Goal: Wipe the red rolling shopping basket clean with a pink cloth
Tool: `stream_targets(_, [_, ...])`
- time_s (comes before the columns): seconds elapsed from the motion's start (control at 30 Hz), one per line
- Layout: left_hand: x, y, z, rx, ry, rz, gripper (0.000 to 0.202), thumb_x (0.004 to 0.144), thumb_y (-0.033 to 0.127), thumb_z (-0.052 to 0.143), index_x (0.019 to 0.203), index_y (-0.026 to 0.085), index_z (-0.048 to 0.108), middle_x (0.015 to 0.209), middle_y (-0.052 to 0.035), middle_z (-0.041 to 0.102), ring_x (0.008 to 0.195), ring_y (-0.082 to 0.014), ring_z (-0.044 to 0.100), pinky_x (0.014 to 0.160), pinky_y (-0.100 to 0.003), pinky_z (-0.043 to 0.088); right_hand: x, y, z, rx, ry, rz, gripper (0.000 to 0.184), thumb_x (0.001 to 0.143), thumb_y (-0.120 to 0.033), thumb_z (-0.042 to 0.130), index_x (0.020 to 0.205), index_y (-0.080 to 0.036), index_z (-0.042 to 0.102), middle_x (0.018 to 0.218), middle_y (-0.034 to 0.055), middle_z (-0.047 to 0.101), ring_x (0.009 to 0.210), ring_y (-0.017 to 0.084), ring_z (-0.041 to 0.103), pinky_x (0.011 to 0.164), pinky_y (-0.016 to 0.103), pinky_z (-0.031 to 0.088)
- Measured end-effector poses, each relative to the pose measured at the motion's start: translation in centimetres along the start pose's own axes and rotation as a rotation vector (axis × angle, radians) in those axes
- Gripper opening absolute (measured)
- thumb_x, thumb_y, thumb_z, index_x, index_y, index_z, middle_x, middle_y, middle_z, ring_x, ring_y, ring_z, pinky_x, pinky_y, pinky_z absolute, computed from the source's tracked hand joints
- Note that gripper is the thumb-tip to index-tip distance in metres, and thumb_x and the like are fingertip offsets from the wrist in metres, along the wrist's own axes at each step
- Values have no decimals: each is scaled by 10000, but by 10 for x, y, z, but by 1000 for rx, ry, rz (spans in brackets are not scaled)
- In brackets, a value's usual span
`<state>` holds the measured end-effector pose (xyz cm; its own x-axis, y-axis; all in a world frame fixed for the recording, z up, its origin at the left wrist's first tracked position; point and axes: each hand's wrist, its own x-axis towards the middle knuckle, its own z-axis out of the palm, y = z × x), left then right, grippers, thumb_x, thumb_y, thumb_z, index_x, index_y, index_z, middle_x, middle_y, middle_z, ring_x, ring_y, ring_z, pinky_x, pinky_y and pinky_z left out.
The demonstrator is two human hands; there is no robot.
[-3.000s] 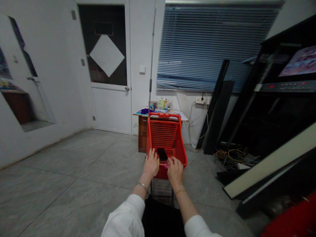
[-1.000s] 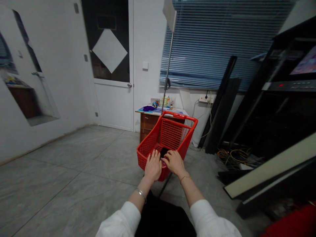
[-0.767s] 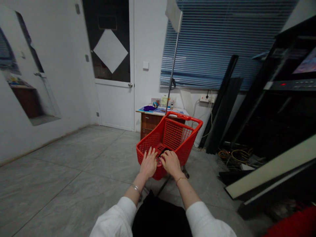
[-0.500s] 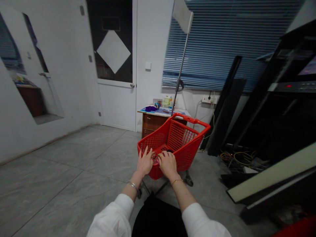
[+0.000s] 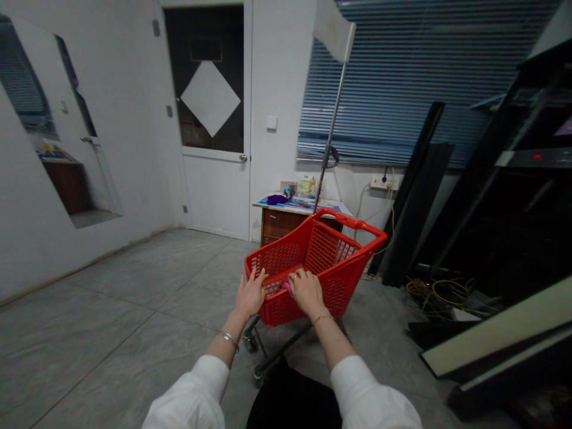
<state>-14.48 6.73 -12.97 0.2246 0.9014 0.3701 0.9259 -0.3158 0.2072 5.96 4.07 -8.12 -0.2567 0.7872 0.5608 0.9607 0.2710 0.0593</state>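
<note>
A small red plastic shopping cart (image 5: 339,268) stands on the grey tiled floor in front of me, turned so its front points right. A metal pole (image 5: 329,152) with a white flag (image 5: 334,27) rises from its far side. My left hand (image 5: 250,294) rests on the near rim with its fingers spread. On the same rim, just to the right, my right hand (image 5: 306,291) is curled, with a small pink thing (image 5: 288,289) under its fingers. Both arms wear white sleeves and a bracelet.
A small wooden desk (image 5: 286,217) with bottles and a purple cloth stands behind the cart, beside a white door (image 5: 217,179). Dark boards (image 5: 417,196) lean on the wall under blue blinds. Black shelving (image 5: 513,196), loose cables (image 5: 440,292) and a pale plank (image 5: 496,330) crowd the right.
The cart has swung round, its near end moving left and its front turning right. Both hands stayed on the rim and followed it. The dark object seen in the basket no longer shows.
</note>
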Motion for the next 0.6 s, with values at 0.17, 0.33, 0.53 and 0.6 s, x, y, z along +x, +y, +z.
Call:
stream_targets(0.17, [-4, -2, -2, -26, -8, -52, 563, 879, 119, 355, 1418, 229, 474, 1538, -33, 420, 1494, -236, 194, 1205, -557, 215, 11, 37, 3, -32, -53, -2, 276, 985, -376, 454, 1027, -239, 689, 984, 60, 648, 869, 175, 562, 826, 313, 385])
stream_targets(0.33, [-3, -6, -5, -43, -26, -62, 586, 862, 100, 359, 1423, 238, 460, 1549, -18, 401, 1499, -221, 174, 1212, -566, 180, 15, 30, -1, -26, -113, -2, 263, 970, -376, 480, 1007, -219, 688, 995, 70, 645, 875, 177, 569, 795, 300, 395])
stream_targets(0.53, [2, -33, -16, -57, -87, -94, 607, 861, 90, 336, 1435, 260, 441, 1575, 4, 346, 1504, -235, 145, 1202, -621, 122, 12, 5, -7, -1, -142, 48, 311, 988, -376, 416, 1032, -206, 672, 1026, 82, 631, 941, 190, 565, 819, 308, 397])
stream_targets(0.6, [6, -44, -21, -34, -101, -125, 584, 881, 109, 339, 1435, 259, 445, 1578, -5, 337, 1502, -254, 151, 1196, -625, 132, 11, -7, -6, 22, -124, 57, 313, 989, -373, 406, 1052, -206, 664, 1034, 85, 627, 947, 193, 560, 824, 313, 399])
